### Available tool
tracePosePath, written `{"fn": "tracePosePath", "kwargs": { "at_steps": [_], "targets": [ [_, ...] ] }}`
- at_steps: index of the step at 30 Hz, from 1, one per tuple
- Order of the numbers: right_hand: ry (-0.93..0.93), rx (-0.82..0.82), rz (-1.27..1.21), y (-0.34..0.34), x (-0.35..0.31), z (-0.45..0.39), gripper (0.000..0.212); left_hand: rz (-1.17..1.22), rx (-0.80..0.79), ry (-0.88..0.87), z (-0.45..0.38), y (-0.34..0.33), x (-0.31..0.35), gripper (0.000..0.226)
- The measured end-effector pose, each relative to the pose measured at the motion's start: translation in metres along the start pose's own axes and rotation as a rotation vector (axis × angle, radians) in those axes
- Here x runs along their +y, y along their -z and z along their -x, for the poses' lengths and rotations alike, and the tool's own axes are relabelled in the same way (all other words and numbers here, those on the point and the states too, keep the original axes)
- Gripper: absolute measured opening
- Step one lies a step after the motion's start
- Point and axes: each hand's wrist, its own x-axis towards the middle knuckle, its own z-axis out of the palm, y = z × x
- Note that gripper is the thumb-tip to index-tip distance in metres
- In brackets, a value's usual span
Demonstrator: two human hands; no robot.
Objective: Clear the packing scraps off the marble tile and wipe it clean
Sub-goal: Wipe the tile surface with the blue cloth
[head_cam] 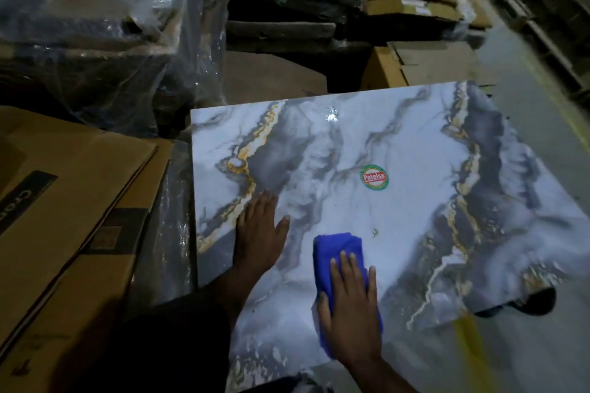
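Observation:
A large glossy marble tile [399, 150], white with grey and gold veins, lies flat in front of me. My left hand [260, 230] rests palm down on its left part, fingers spread, holding nothing. My right hand [349, 306] presses flat on a folded blue cloth [335, 252] near the tile's front middle. A round green and red sticker [374, 177] sits near the tile's centre. A tiny yellowish speck [375, 232] lies on the tile just right of the cloth.
A flattened brown carton [73, 217] lies to the left of the tile. Plastic-wrapped stacks [105, 35] stand at the back left, dark tile packs [287, 0] and cartons [424, 67] behind. Grey floor [536, 112] runs along the right.

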Motion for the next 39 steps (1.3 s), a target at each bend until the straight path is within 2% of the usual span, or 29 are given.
{"fn": "tracePosePath", "kwargs": {
  "at_steps": [3, 6, 9, 11, 14, 16, 19, 21, 24, 27, 33, 36, 39],
  "targets": [
    [-0.136, -0.005, 0.052, 0.002, 0.001, -0.026, 0.069, -0.151, 0.044, -0.088, 0.006, -0.004, -0.002, 0.064],
    [-0.224, -0.037, 0.027, 0.01, -0.014, -0.074, 0.065, -0.173, 0.141, -0.112, 0.005, -0.011, -0.001, 0.062],
    [-0.041, -0.006, -0.122, 0.006, -0.027, -0.093, 0.065, -0.199, 0.217, -0.19, 0.005, -0.015, -0.005, 0.056],
    [0.139, -0.066, -0.192, 0.001, -0.032, -0.077, 0.071, -0.224, 0.263, -0.243, 0.005, -0.018, -0.008, 0.051],
    [0.262, -0.113, -0.114, -0.004, -0.02, -0.033, 0.074, -0.191, 0.253, -0.243, 0.004, -0.019, -0.009, 0.051],
    [0.194, -0.066, -0.051, -0.003, 0.003, -0.013, 0.073, -0.193, 0.231, -0.228, 0.004, -0.019, -0.009, 0.053],
    [-0.134, 0.03, 0.043, 0.001, 0.04, -0.017, 0.068, -0.225, 0.188, -0.216, 0.004, -0.02, -0.006, 0.057],
    [-0.338, 0.0, 0.088, 0.002, 0.05, -0.042, 0.069, -0.245, 0.184, -0.231, 0.003, -0.021, -0.005, 0.058],
    [-0.46, -0.033, 0.043, -0.001, 0.041, -0.091, 0.073, -0.261, 0.2, -0.252, 0.004, -0.02, -0.006, 0.057],
    [-0.36, -0.052, 0.038, -0.003, 0.022, -0.114, 0.073, -0.289, 0.196, -0.267, 0.006, -0.016, -0.004, 0.055],
    [0.156, -0.084, -0.103, -0.005, -0.004, -0.033, 0.069, -0.223, 0.097, -0.267, 0.006, -0.009, 0.0, 0.058],
    [0.138, -0.09, -0.033, -0.005, 0.028, 0.008, 0.069, -0.21, 0.076, -0.257, 0.006, -0.007, 0.003, 0.061],
    [-0.111, -0.053, 0.024, 0.004, 0.075, 0.015, 0.067, -0.222, 0.105, -0.251, 0.006, -0.007, 0.006, 0.059]
  ]
}}
